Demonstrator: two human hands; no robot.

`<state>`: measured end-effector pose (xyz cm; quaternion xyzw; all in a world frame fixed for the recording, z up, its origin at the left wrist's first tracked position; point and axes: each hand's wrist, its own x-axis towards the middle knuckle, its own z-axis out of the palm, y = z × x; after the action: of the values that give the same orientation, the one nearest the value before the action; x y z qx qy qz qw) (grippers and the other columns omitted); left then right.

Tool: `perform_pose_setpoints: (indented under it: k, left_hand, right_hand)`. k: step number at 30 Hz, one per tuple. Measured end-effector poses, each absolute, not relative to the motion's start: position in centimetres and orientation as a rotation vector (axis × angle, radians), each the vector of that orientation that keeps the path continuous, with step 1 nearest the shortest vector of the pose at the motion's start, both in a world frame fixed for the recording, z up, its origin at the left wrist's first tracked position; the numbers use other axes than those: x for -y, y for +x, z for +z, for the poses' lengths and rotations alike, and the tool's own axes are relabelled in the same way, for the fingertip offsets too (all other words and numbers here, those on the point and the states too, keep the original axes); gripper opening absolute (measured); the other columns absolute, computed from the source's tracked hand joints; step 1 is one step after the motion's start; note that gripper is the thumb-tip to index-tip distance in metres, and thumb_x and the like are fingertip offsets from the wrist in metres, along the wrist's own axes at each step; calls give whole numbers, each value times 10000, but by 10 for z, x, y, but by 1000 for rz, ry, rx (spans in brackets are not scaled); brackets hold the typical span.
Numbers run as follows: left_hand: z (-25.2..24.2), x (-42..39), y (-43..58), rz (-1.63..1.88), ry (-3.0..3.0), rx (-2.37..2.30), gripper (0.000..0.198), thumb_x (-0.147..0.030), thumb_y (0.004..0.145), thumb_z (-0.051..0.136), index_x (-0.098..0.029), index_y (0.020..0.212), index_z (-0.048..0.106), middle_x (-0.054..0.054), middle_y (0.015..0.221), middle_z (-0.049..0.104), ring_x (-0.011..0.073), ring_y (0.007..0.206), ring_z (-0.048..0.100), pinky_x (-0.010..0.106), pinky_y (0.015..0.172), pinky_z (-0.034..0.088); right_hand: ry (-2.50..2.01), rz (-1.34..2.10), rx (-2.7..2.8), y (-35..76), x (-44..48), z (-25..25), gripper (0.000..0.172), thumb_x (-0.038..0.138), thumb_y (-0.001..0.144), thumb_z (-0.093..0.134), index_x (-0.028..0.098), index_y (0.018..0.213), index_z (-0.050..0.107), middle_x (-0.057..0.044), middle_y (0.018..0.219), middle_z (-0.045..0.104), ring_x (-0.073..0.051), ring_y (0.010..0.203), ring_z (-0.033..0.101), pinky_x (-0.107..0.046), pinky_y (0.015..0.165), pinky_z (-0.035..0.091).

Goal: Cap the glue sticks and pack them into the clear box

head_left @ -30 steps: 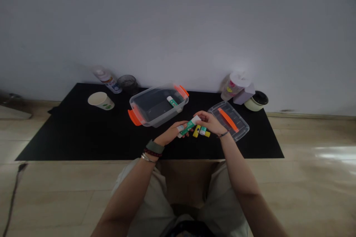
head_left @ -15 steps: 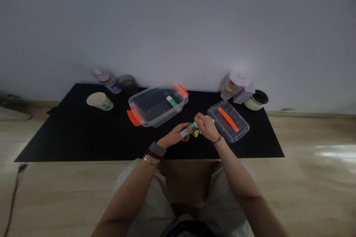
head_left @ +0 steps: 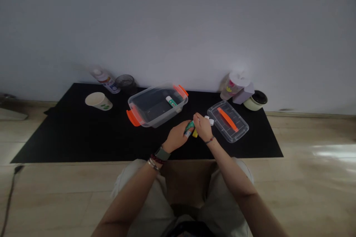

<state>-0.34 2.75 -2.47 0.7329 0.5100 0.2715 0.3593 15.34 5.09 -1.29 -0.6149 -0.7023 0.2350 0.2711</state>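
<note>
My left hand [head_left: 176,135] is wrapped round a green-and-white glue stick [head_left: 190,126]. At the stick's far end my right hand [head_left: 203,126] is closed over it, so that end is hidden. A small yellow thing [head_left: 195,133] shows just below the right hand. Small white pieces [head_left: 211,122] lie past its knuckles, near the lid; I cannot make out exactly what they are. Another glue stick [head_left: 171,101] rests inside the clear plastic box [head_left: 155,121] with orange latches, beyond my hands.
A clear lid [head_left: 241,129] with an orange handle lies to the right. A paper cup [head_left: 98,100], a spray bottle [head_left: 104,80] and a dark glass jar [head_left: 126,84] stand at left. Along the back right are a decorated plastic cup [head_left: 229,88], a pale box [head_left: 243,94] and a lidded pot [head_left: 255,102].
My left hand has turned over the glue stick, covering more of it. My right hand has shifted slightly left, and the white pieces beside it show more.
</note>
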Motion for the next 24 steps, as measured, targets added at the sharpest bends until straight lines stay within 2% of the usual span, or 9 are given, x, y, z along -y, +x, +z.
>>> perform_pose_setpoints:
  k: [3, 5, 7, 10, 12, 14, 17, 20, 24]
  left_hand:
    - [-16, -32, -11, 651, 1812, -1193, 356, -402, 946, 511, -163, 1190, 609, 124, 1064, 695, 236, 894, 660, 379, 844, 508]
    - [-10, -33, -15, 600, 1670, -1027, 400, -488, 962, 478, -153, 1134, 610, 73, 888, 674, 155, 673, 596, 298, 666, 494]
    - [-5, -33, -18, 565, 1538, -875, 463, -561, 961, 453, -143, 1088, 605, 42, 822, 635, 105, 577, 518, 241, 552, 436]
    - [-7, -30, -17, 569, 1522, -854, 498, -585, 953, 457, -128, 1085, 608, 36, 781, 617, 105, 571, 508, 241, 549, 432]
    - [-12, -28, -14, 592, 1632, -957, 455, -527, 953, 485, -132, 1139, 614, 61, 815, 655, 150, 652, 581, 288, 647, 485]
    - [-18, -27, -11, 619, 1779, -1098, 399, -437, 939, 528, -157, 1210, 609, 115, 1011, 699, 226, 871, 656, 357, 818, 508]
    - [-23, -26, -8, 599, 1926, -1276, 383, -369, 920, 543, -193, 1254, 607, 142, 1269, 646, 301, 1120, 622, 425, 975, 459]
    - [-21, -26, -10, 592, 1853, -1261, 379, -418, 924, 542, -193, 1219, 619, 134, 1175, 668, 269, 1002, 646, 394, 889, 488]
    - [-10, -27, -14, 544, 1440, -844, 506, -588, 957, 443, -153, 1155, 609, 59, 858, 629, 116, 612, 536, 253, 572, 437]
  right_hand:
    - [-1555, 714, 1895, 158, -49, -7, 403, 430, 1028, 308, 229, 721, 474, 4, 612, 495, -154, 590, 501, -279, 591, 290]
    - [-1369, 765, 1959, 164, -47, 0, 434, 468, 1029, 283, 226, 734, 492, -9, 661, 534, -154, 631, 523, -272, 619, 329]
    - [-1203, 757, 2044, 169, -46, 7, 417, 459, 1023, 304, 219, 767, 528, -25, 726, 580, -153, 672, 538, -268, 654, 356]
    - [-1238, 654, 2124, 172, -44, 10, 353, 391, 1006, 363, 214, 758, 540, -10, 671, 558, -143, 627, 519, -263, 633, 323]
    - [-1392, 589, 2128, 169, -44, 7, 329, 340, 999, 377, 215, 736, 529, 5, 613, 519, -137, 578, 496, -267, 598, 277]
    - [-1588, 554, 2085, 163, -45, 0, 307, 301, 995, 392, 215, 736, 533, 8, 598, 518, -138, 562, 491, -274, 578, 239]
    - [-1838, 576, 1954, 154, -47, -9, 300, 270, 1000, 403, 217, 737, 537, -3, 623, 559, -146, 581, 507, -280, 568, 218]
    - [-1767, 669, 1899, 154, -45, -9, 355, 343, 1021, 381, 222, 714, 512, -10, 625, 560, -154, 598, 520, -276, 570, 253]
    - [-1307, 757, 1985, 165, -38, 4, 357, 439, 1001, 385, 225, 749, 521, -6, 656, 573, -148, 616, 534, -257, 612, 344]
